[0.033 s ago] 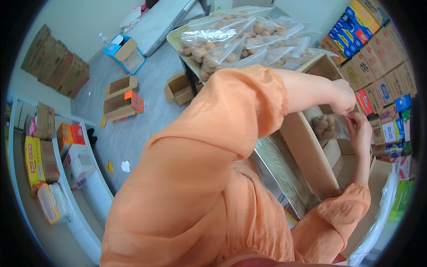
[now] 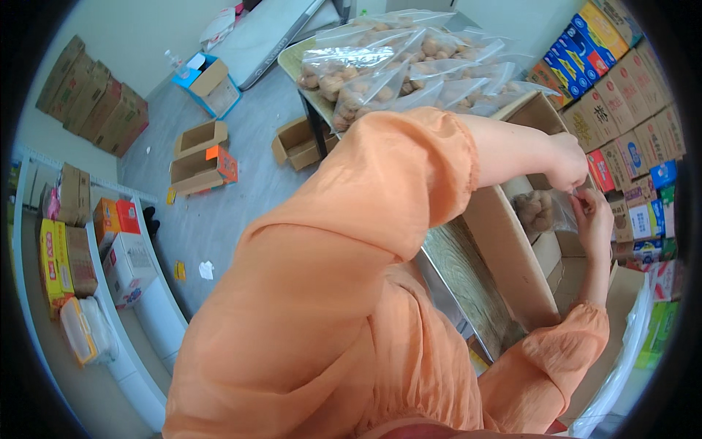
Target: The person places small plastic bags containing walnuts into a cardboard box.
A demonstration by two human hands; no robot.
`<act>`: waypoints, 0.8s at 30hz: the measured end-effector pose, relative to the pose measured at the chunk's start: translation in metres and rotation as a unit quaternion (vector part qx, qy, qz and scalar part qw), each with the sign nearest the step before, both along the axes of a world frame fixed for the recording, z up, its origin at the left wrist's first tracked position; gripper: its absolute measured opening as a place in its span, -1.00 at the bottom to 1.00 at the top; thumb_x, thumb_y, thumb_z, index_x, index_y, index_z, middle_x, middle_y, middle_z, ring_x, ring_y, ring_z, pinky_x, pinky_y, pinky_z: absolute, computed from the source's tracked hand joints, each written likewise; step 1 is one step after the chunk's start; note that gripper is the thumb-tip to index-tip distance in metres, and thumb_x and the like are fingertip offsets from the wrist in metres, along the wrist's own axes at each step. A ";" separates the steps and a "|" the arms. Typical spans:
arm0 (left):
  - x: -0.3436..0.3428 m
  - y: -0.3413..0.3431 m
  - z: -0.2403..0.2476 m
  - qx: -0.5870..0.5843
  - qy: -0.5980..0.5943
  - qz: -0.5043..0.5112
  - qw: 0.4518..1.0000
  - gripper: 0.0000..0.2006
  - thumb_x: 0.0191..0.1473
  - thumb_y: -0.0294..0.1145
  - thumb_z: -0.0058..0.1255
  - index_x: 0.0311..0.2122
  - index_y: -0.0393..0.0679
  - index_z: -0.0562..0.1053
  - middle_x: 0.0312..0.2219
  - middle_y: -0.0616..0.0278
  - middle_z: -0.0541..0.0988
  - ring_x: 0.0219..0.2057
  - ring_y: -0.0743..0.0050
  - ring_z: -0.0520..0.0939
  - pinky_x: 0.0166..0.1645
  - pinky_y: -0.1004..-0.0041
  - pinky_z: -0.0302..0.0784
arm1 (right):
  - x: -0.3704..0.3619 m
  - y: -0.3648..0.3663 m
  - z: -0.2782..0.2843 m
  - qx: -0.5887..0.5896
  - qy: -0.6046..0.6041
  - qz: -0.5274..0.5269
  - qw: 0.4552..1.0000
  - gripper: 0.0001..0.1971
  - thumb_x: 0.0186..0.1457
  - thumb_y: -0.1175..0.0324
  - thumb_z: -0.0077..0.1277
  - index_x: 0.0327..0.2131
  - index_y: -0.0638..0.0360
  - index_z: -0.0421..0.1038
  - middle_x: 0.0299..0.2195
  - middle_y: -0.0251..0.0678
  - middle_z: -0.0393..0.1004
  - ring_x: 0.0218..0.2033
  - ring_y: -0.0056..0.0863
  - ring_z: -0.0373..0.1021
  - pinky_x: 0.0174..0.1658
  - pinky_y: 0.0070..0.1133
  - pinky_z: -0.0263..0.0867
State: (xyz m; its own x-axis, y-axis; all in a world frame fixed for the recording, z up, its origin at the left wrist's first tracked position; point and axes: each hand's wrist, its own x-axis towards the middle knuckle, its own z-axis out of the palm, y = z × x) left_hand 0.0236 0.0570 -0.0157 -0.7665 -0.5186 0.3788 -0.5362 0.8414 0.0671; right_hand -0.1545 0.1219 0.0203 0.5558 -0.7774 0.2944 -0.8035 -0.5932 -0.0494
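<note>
A clear plastic bag (image 2: 535, 211) of round, brown, walnut-like pieces hangs within an open cardboard box (image 2: 504, 252) on my right. My left hand (image 2: 567, 162) reaches across from above, closed at the bag's upper edge. Close beside it, my right hand (image 2: 594, 212) pinches the same edge between thumb and fingers. The fingertips of both hands nearly meet there; those of the left are partly hidden behind its knuckles. More filled clear bags (image 2: 365, 91) are heaped on a table (image 2: 291, 62) beyond my left arm.
Beneath the box is a wood-grain surface (image 2: 468, 285). Stacked cartons (image 2: 614, 102) line the right wall. Small cardboard boxes (image 2: 197, 172) and a blue carton (image 2: 212, 88) stand on the floor. A white shelf (image 2: 157, 293) with packages runs along the left.
</note>
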 end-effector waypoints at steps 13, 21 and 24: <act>0.006 0.000 0.008 -0.039 -0.040 0.028 0.998 -0.84 -0.03 -0.14 0.03 -0.42 0.13 0.60 -0.45 0.33 0.63 -0.29 0.27 0.61 -0.06 0.20 0.35 | -0.061 -0.033 -0.012 -0.024 0.157 -0.090 0.983 -0.85 -0.06 0.27 0.15 -0.48 0.12 0.47 -0.52 -0.21 0.49 -0.40 -0.20 0.45 -0.35 -0.34 0.34; 0.020 -0.003 0.001 -0.075 0.008 0.020 0.997 -0.87 -0.04 -0.21 0.07 -0.49 0.07 0.59 -0.52 0.32 0.60 -0.33 0.27 0.61 -0.13 0.23 0.39 | -0.038 -0.028 -0.016 -0.111 0.302 -0.137 0.937 -0.92 -0.13 0.43 0.03 -0.56 0.08 0.54 -0.53 -0.19 0.55 -0.45 -0.24 0.53 -0.41 -0.37 0.44; 0.022 -0.005 0.000 -0.073 -0.016 0.035 0.997 -0.88 -0.04 -0.25 0.08 -0.51 0.04 0.58 -0.53 0.32 0.60 -0.33 0.30 0.60 -0.13 0.24 0.38 | -0.040 -0.023 -0.014 -0.110 0.346 -0.168 0.917 -0.89 -0.10 0.43 0.00 -0.54 0.09 0.55 -0.51 -0.17 0.56 -0.44 -0.20 0.53 -0.39 -0.35 0.44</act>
